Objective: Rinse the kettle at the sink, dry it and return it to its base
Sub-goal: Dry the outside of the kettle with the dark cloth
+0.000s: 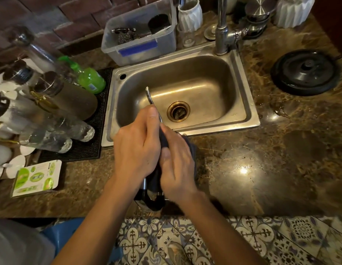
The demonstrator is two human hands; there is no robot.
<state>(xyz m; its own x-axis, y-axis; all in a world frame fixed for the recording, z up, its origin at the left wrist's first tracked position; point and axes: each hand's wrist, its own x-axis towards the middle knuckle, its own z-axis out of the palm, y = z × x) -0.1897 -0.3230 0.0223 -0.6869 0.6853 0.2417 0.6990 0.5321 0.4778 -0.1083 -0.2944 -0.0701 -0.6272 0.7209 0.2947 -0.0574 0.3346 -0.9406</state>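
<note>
A steel gooseneck kettle stands on the counter at the sink's front edge, mostly hidden under my hands. Its thin curved spout [149,97] rises over the sink basin [200,73], and its black handle [154,202] shows below my wrists. My left hand [136,148] is wrapped around the kettle's left side. My right hand [176,165] presses a dark cloth [191,148] against the kettle's right side. The round black kettle base [305,72] lies on the counter to the right of the sink, with nothing on it.
The tap [221,25] stands behind the sink. A clear plastic tub [139,35] sits at the back left. Bottles and a green soap bottle [87,76] crowd a black mat on the left. A green and white packet [37,177] lies at front left. Water marks lie near the base.
</note>
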